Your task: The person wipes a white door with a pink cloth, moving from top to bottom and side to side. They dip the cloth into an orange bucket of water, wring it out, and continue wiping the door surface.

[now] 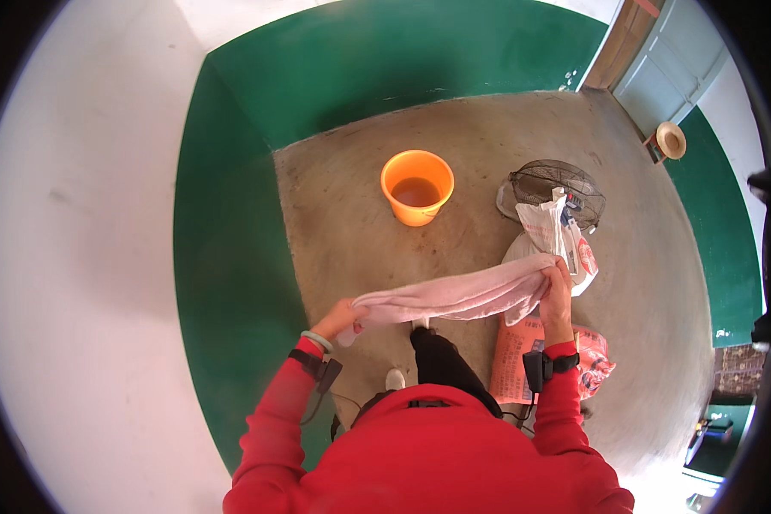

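A pale pink cloth towel [453, 297] is stretched out in front of me, gathered in loose lengthwise folds. Its left end is gripped by my left hand [345, 317], and a short corner hangs below those fingers. My right hand [556, 292] holds the other end a little higher, with a flap drooping beside it. Beyond the towel, an orange plastic bucket [417, 186] stands on the concrete floor, holding brownish liquid. Neither hand touches the bucket.
A white woven sack [546, 238] stands right of the bucket, before a wire-caged fan [552, 183]. An orange-red printed sack [514, 363] lies by my right forearm. Green-painted wall [231, 257] borders the left and back. A straw hat [671, 141] rests near the light-blue door [668, 70].
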Available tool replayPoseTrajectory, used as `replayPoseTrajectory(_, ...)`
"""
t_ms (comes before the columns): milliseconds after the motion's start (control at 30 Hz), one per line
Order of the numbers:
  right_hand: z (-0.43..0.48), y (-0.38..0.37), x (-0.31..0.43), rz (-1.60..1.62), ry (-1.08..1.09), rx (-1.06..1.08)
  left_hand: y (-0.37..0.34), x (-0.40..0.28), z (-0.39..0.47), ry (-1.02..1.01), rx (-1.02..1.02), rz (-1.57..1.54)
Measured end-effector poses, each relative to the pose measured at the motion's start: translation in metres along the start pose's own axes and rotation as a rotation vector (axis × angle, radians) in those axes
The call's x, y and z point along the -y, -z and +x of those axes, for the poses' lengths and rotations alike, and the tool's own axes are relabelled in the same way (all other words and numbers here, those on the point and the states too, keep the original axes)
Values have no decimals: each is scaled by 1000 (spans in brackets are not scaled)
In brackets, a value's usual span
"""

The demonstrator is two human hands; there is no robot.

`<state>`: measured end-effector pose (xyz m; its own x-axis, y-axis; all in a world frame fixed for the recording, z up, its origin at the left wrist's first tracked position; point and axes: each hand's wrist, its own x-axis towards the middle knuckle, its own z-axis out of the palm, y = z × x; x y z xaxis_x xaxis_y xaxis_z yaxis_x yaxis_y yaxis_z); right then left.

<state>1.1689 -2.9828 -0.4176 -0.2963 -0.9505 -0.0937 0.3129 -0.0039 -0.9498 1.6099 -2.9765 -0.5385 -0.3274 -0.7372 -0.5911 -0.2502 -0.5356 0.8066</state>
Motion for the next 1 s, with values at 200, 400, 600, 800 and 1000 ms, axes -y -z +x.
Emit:
replayPoseTrajectory(200,141,-37,-63,32,-136,46,44,-84,117,-49,83,-413)
replayPoseTrajectory(400,243,-106,-127,198,-340,-22,69,-183,198,30,99,-430)
replayPoseTrajectory(600,322,-145,-194,381,-432,-93,94,-228,318,53,56,-504)
replayPoseTrajectory(800,380,-163,-257,492,-567,-260,135,-221,445,203,283,-522)
replayPoseTrajectory(1000,433,-120,-354,28,-776,-214,156,-134,586,13,78,104)
